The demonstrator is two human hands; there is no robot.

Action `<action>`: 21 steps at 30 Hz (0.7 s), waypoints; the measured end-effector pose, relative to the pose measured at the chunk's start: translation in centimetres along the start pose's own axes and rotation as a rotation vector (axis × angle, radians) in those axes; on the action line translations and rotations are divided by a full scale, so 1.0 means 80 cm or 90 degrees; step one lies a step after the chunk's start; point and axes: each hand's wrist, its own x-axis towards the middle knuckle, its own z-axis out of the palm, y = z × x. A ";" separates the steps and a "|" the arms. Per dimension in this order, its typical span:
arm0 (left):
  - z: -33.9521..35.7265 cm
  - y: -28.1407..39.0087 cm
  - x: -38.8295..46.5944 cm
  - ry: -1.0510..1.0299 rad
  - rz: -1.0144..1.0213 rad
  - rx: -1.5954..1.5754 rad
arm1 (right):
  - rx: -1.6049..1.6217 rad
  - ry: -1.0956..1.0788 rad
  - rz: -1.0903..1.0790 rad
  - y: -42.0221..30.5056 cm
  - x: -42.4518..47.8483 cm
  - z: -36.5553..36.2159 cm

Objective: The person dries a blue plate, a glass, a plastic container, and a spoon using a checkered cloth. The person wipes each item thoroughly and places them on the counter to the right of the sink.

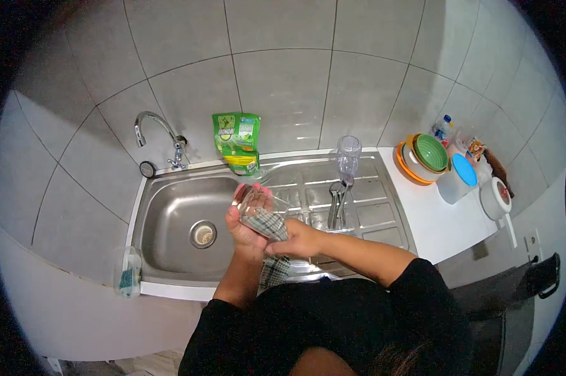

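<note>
My left hand [245, 232] cradles a clear drinking glass [254, 202] from below, tilted on its side above the right part of the sink basin. A green-and-white checkered cloth [269, 223] is bunched in the mouth of the glass. My right hand [298, 238] grips this cloth at the mouth, and its loose end hangs down in front of my black shirt. On the ribbed drainboard [377, 214] to the right, several metal spoons or forks [338, 202] lie together. A clear glass jar or tumbler [348, 155] stands behind them.
The steel sink basin [170, 202] lies left, below a chrome faucet [158, 122]. A green soap pouch [238, 141] leans against the tiles. Stacked bowls [431, 152], a blue-lidded container [457, 178] and a white lidded pot [495, 197] occupy the right counter. A sponge holder [128, 272] hangs left.
</note>
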 end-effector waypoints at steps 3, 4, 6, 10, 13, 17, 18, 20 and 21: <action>0.002 0.003 0.001 0.005 0.032 0.027 | 0.028 0.077 -0.204 0.002 -0.010 0.009; 0.001 0.004 0.001 0.004 0.048 0.043 | -0.017 0.075 -0.197 -0.002 -0.012 0.009; 0.002 0.003 0.000 -0.006 0.055 0.056 | -0.107 0.075 -0.182 -0.011 -0.018 0.009; 0.021 -0.004 -0.007 -0.048 0.001 0.076 | -0.594 0.246 -0.378 0.007 -0.004 -0.004; -0.004 -0.005 -0.005 0.012 -0.052 0.175 | -0.870 0.337 -0.442 0.024 -0.005 -0.025; 0.021 -0.007 -0.013 0.133 -0.081 0.026 | -1.128 0.333 -0.390 0.040 -0.004 -0.035; 0.016 -0.009 -0.012 0.136 -0.080 0.040 | -1.127 0.349 -0.379 0.042 0.003 -0.031; 0.000 -0.014 -0.009 0.141 -0.079 0.070 | -1.007 0.365 -0.341 0.039 0.011 -0.019; -0.001 -0.015 -0.007 0.116 -0.065 0.071 | -0.889 0.360 -0.313 0.028 0.011 -0.010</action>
